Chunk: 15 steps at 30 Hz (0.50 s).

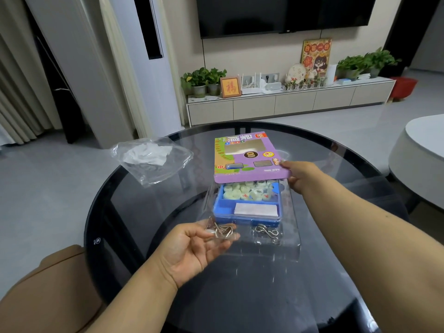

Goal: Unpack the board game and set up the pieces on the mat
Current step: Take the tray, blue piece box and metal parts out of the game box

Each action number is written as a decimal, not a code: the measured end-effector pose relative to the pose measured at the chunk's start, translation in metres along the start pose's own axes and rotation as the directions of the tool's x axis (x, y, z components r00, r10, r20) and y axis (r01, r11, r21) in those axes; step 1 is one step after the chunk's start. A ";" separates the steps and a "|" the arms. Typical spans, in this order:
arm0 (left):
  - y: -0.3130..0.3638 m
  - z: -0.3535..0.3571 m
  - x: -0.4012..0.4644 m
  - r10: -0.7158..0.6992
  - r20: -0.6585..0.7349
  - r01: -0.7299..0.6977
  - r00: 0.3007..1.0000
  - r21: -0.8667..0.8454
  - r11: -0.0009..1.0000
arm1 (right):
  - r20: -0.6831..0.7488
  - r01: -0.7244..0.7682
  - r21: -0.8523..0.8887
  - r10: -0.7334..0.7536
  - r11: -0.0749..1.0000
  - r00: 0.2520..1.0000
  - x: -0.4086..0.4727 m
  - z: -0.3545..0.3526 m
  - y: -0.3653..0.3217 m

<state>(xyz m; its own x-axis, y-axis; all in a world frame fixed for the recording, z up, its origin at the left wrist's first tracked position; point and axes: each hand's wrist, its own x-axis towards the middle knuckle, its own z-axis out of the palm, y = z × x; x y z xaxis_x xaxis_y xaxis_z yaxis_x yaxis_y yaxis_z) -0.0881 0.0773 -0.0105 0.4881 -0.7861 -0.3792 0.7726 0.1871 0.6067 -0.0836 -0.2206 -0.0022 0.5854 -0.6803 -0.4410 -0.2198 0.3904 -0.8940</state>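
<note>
Round glass table (115, 212), dark rim. Purple card sleeve (247, 156), partly drawn off a clear plastic tray (276, 246), is pinched at its near right corner by the right hand (298, 175). Blue box (245, 203), seated in the tray at mid-table, is exposed: pale round game pieces (247, 192) are held in its far compartment, a white folded sheet (255, 209) in the near one. A metal ring puzzle (222, 230) is held at the tray's near left corner by the curled fingers of the left hand (192, 248); a second puzzle (266, 231) lies beside it. Crumpled clear bag (151, 157) sits at the far left edge. Bare glass is left toward the near rim.
</note>
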 end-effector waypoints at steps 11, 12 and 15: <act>0.006 -0.003 0.005 0.010 -0.013 -0.010 1.000 0.014 1.000 | 0.054 -0.093 -0.250 0.110 0.964 0.992 -0.010 0.003 -0.004; 0.007 -0.003 0.004 0.007 -0.013 -0.007 1.000 0.018 1.000 | 0.045 -0.095 -0.246 0.109 0.965 0.993 -0.009 0.003 -0.003; 0.007 -0.005 0.004 -0.008 -0.014 0.008 1.000 0.030 1.000 | 0.017 -0.115 -0.211 0.122 0.971 0.992 -0.004 0.005 -0.002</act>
<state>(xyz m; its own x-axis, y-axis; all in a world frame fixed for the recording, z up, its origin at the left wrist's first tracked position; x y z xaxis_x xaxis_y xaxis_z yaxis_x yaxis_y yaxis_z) -0.0783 0.0784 -0.0113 0.4875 -0.7793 -0.3936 0.7642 0.1629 0.6241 -0.0814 -0.2154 0.0016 0.5672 -0.6173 -0.5451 -0.4457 0.3265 -0.8335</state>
